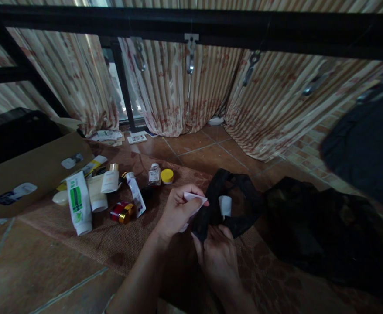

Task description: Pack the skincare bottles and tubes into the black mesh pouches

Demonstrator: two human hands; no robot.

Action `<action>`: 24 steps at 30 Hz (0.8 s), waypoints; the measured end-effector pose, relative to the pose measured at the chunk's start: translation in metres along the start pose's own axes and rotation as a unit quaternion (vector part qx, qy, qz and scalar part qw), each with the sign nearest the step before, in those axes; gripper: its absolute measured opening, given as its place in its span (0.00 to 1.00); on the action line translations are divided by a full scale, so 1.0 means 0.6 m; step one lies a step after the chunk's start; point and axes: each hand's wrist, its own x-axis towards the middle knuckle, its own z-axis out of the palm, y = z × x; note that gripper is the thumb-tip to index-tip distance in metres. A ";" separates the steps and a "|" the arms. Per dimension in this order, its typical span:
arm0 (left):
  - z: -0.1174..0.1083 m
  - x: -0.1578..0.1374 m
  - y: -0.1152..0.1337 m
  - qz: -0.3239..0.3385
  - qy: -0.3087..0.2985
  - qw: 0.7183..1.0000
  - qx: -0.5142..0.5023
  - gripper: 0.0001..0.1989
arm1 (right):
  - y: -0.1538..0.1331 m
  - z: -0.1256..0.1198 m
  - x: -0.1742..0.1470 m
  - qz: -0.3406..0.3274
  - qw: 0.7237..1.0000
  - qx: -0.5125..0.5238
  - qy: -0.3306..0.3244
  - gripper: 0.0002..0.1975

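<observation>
My left hand (182, 209) is closed on a folded pale wipe, either tissue or thin cloth (194, 197), held against the left edge of a black fabric bag (244, 224). Around that bag's near edge the fingers of my right hand (220, 250) are wrapped, partly hidden by the fabric. A white tube or bottle end (225, 205) shows within the bag's opening. To the left on the mat lie a white and green tube (79, 205), a cream tube (97, 194), a white bottle (110, 179), a purple and white tube (135, 194) and a red jar with gold lid (123, 213).
Farther back are a small clear bottle (154, 174) and a yellow-lidded jar (167, 176). An open cardboard box (37, 170) stands at left. Dark bags (309, 226) lie at right. Beneath is a brown mat (113, 248); curtains (178, 96) hang behind a dark bar (165, 22).
</observation>
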 end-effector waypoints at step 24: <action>0.004 0.000 0.001 0.030 0.004 0.999 0.016 0.06 | -0.002 -0.002 0.001 0.005 1.000 -0.003 -0.002 0.15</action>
